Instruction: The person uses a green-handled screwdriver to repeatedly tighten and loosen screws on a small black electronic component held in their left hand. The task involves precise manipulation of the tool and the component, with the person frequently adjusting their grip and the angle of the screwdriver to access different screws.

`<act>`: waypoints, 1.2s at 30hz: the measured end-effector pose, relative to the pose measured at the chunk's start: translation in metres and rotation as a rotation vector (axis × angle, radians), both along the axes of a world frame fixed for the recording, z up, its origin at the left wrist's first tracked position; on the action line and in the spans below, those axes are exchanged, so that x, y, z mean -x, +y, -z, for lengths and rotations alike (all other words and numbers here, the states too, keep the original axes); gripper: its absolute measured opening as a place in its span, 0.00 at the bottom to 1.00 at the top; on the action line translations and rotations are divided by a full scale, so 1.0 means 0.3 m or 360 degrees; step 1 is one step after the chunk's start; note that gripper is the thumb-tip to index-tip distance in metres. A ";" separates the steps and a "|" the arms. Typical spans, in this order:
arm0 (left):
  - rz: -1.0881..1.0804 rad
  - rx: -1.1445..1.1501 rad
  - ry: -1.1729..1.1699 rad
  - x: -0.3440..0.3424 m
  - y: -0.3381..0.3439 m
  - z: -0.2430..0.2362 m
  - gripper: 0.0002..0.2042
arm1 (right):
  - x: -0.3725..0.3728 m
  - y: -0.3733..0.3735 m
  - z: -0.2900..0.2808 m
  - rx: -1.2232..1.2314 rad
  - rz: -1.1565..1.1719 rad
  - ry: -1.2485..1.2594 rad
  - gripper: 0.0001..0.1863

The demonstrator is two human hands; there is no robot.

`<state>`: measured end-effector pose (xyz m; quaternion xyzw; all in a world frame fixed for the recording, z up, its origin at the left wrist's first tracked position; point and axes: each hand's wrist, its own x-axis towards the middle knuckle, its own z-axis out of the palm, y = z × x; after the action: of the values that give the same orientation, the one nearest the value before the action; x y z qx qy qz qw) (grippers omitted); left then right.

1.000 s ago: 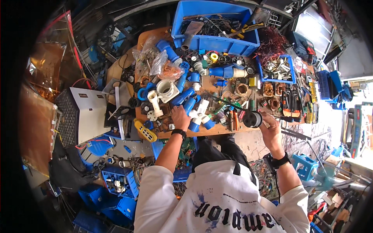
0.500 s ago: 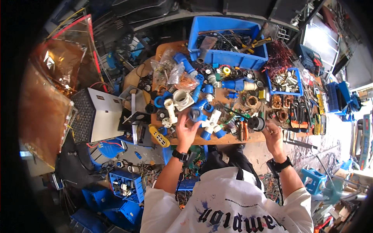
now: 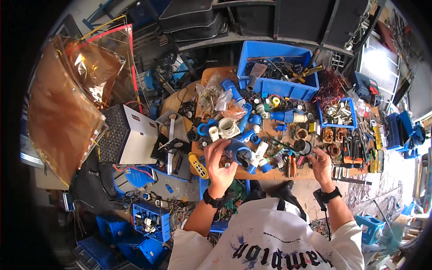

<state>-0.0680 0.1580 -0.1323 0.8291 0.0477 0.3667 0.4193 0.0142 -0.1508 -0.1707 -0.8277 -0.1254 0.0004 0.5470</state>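
Note:
My left hand (image 3: 219, 168) grips a blue plastic plug housing (image 3: 239, 153) with a dark open end, raised over the table's front edge. My right hand (image 3: 322, 166) holds a black round cylindrical part (image 3: 302, 147) with a grey rim. Between them lie a white cross-shaped fitting (image 3: 259, 152) with blue ends, small green pieces and orange-handled tools. A yellow power strip (image 3: 198, 165) is just left of my left hand. Behind are white round fittings (image 3: 227, 127) and more blue connectors (image 3: 283, 116) on the crowded wooden table (image 3: 304, 173).
A large blue bin (image 3: 279, 92) of cables stands at the back, with a smaller blue tray (image 3: 337, 125) of metal pieces to its right. Left are a textured metal case (image 3: 112, 135) and translucent brown sheets (image 3: 63, 117). Blue crates (image 3: 150, 218) and cable heaps lie below.
My left hand has lifted the blue housing from the cluster and holds it raised. My right hand still holds the black part. The view has shifted, showing more of the back wall.

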 end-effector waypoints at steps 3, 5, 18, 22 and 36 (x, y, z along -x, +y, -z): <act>0.0338 0.1048 0.0207 0.002 0.019 0.024 0.23 | -0.001 -0.002 -0.018 0.0041 0.0022 0.0013 0.08; 0.0573 0.1797 0.0409 -0.003 0.046 0.050 0.18 | -0.014 -0.035 0.035 0.0157 0.0062 -0.0118 0.08; 0.0863 0.3274 0.0596 0.047 0.156 0.197 0.24 | -0.026 -0.058 0.032 0.0013 0.0072 0.0069 0.10; 0.0356 0.2982 0.0799 0.072 0.260 0.330 0.21 | -0.026 -0.076 0.040 -0.0005 0.0136 0.0195 0.10; -0.0563 0.1063 0.0921 0.265 0.526 1.088 0.18 | -0.016 -0.094 0.028 -0.0269 0.0062 0.0367 0.08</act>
<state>-0.1476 0.3158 -0.4588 0.6963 0.4183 0.1511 0.5634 0.0190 -0.1790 -0.1790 -0.7755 -0.0452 0.0744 0.6253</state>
